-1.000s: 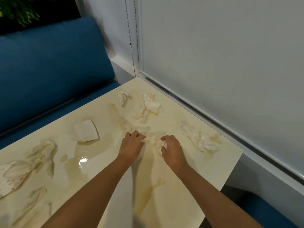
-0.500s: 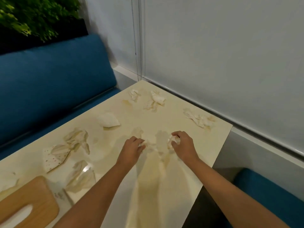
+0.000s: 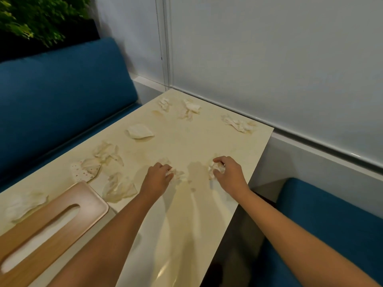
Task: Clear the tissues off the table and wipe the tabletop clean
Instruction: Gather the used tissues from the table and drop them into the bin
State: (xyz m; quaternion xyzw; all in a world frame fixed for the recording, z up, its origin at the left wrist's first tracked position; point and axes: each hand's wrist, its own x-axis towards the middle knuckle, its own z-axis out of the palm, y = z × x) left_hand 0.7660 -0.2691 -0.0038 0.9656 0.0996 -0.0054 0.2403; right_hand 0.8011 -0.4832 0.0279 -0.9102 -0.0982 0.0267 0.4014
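Several crumpled white tissues lie scattered on the cream tabletop (image 3: 186, 146). My left hand (image 3: 157, 179) is closed on a crumpled tissue (image 3: 176, 175) at the table's middle. My right hand (image 3: 230, 175) grips another tissue wad (image 3: 215, 168) near the right edge. Loose tissues rest at the far corner (image 3: 189, 108), by the wall (image 3: 238, 124), and along the left side (image 3: 139, 131), (image 3: 106, 152), (image 3: 119, 186). Brownish stains mark the surface around them.
A wooden tissue box (image 3: 47, 226) with a slot stands at the near left. Blue bench seats (image 3: 62, 96) flank the table, another at lower right (image 3: 331, 220). A white wall (image 3: 269, 59) runs along the table's far side, with green plants (image 3: 37, 19) at upper left.
Both hands have drawn back toward me and apart, each keeping a tissue. The view has pulled back, bringing the tissue box into sight.
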